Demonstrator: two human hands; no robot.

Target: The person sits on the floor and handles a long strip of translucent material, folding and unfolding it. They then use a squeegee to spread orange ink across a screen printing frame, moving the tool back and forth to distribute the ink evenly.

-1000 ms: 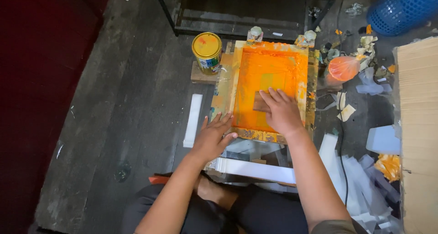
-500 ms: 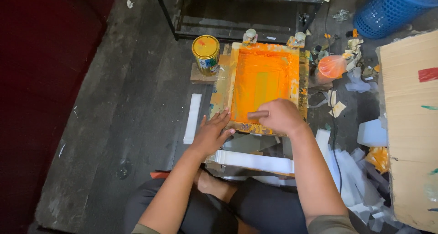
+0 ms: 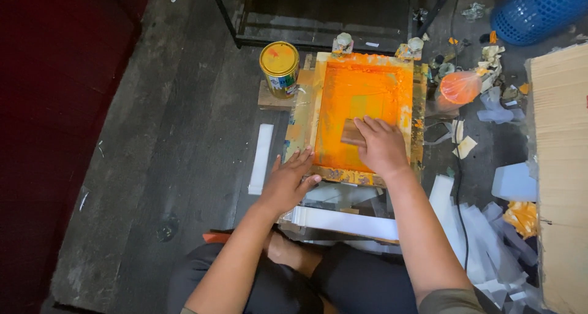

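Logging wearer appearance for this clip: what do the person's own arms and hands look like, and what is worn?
Both forearms are bare to above the elbow. The left hand and right hand wear no gloves; no rings or watch are visible. An olive-grey sleeve edge shows on the right upper arm.

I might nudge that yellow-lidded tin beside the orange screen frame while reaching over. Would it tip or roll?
The tin stands upright on a small wooden board, squat and broad, so probably steady. Lid on, so likely no spill. Pushed off the board's edge, it could topple and roll.
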